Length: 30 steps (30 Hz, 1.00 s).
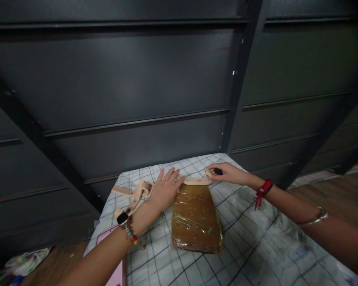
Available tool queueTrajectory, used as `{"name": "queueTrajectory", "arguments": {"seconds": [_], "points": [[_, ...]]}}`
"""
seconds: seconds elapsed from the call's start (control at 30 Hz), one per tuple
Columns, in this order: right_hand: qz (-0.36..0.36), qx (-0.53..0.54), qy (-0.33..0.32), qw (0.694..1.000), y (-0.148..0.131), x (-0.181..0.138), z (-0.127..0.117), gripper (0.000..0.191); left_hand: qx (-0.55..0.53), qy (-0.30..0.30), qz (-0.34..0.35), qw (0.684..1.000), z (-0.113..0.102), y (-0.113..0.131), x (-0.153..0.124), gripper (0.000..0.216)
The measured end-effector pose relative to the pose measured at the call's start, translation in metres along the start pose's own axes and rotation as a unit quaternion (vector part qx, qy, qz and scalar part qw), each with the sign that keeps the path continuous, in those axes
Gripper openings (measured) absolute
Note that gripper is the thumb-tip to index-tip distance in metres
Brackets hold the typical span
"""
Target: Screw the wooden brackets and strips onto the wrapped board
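A long beige strap, leather-like, lies across the far end of a brown block wrapped in clear film (pixel 197 218). One stretch of the strap (pixel 197 181) runs between my two hands and shows small dark marks. My left hand (pixel 165 188) rests with its fingers spread at the block's far left corner, fingertips by the strap. Closed in a pinch, my right hand (pixel 225 172) grips the strap's right end, which curls up. A small black object (pixel 218 171) shows at its fingers; I cannot make out what it is. More strap (pixel 140 192) lies looped left of my left hand.
A white checked cloth (pixel 241 222) covers the table. Beneath my left forearm lies a pink flat item (pixel 116 272), partly hidden. A dark grey metal panel wall (pixel 143 87) rises right behind the table. Crumpled printed material (pixel 28 262) lies on the wooden floor at left.
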State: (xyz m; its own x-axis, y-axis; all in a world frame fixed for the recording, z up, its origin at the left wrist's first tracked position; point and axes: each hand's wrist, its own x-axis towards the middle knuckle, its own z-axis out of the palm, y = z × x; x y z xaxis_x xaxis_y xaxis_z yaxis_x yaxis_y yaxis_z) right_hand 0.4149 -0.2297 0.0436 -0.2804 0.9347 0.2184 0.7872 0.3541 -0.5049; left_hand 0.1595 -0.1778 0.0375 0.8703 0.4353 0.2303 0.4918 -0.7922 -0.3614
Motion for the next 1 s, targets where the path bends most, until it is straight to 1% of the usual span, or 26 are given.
{"name": "queueTrajectory", "arguments": {"seconds": [0.1, 0.2, 0.33, 0.43, 0.57, 0.83, 1.0], "points": [[-0.005, 0.005, -0.001, 1.0, 0.001, 0.004, -0.004, 0.031, 0.005, 0.009, -0.008, 1.0, -0.008, -0.011, 0.007, 0.025], [-0.014, 0.002, -0.011, 1.0, -0.003, 0.008, -0.003, 0.027, 0.022, -0.001, 0.014, 1.0, -0.01, -0.015, 0.012, 0.019], [-0.022, -0.007, -0.024, 0.999, -0.009, 0.007, 0.001, 0.021, 0.023, -0.019, 0.045, 0.999, -0.006, -0.012, 0.011, 0.02], [-0.028, -0.012, -0.035, 0.999, -0.009, 0.002, 0.003, 0.014, 0.01, -0.021, 0.055, 0.998, -0.004, -0.007, 0.008, 0.021], [-0.031, -0.016, -0.044, 0.998, -0.005, -0.004, 0.004, 0.011, 0.005, -0.018, 0.065, 0.998, -0.001, -0.002, 0.007, 0.022], [-0.015, -0.019, -0.027, 0.999, -0.002, -0.007, 0.012, 0.015, 0.018, -0.004, 0.046, 0.999, 0.007, 0.005, 0.005, 0.025], [-0.01, -0.019, -0.014, 1.0, 0.0, -0.008, 0.017, 0.016, 0.017, -0.003, 0.038, 0.999, 0.006, 0.004, 0.002, 0.026]]}}
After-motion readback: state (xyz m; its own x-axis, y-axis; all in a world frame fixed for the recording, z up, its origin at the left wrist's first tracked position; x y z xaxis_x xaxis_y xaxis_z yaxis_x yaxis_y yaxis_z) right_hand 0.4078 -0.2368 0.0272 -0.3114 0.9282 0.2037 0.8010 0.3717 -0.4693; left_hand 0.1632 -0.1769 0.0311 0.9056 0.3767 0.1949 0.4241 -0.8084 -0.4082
